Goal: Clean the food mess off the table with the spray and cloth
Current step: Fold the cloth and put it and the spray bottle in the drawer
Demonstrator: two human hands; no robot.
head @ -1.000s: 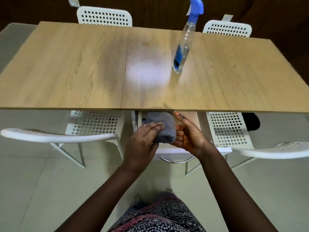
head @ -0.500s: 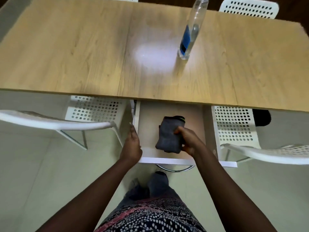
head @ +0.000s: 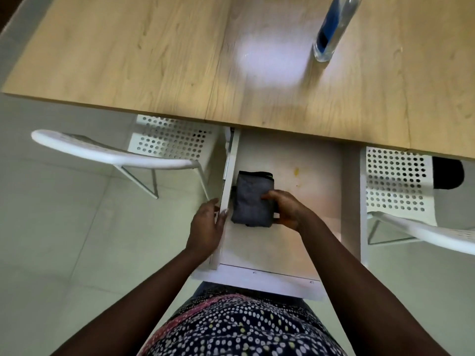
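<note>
A white drawer (head: 259,274) stands pulled out, with a yellow speck (head: 296,171) on its floor. White perforated chairs (head: 164,142) flank it on a pale tiled floor (head: 64,240).

A folded grey cloth (head: 253,201) with a dark hem along its far edge lies in the open white drawer (head: 303,242), near the drawer's left wall. The clear spray bottle (head: 331,29) with a blue label stands upright on the wooden desk (head: 128,55), just beside a pale sheen.
</note>
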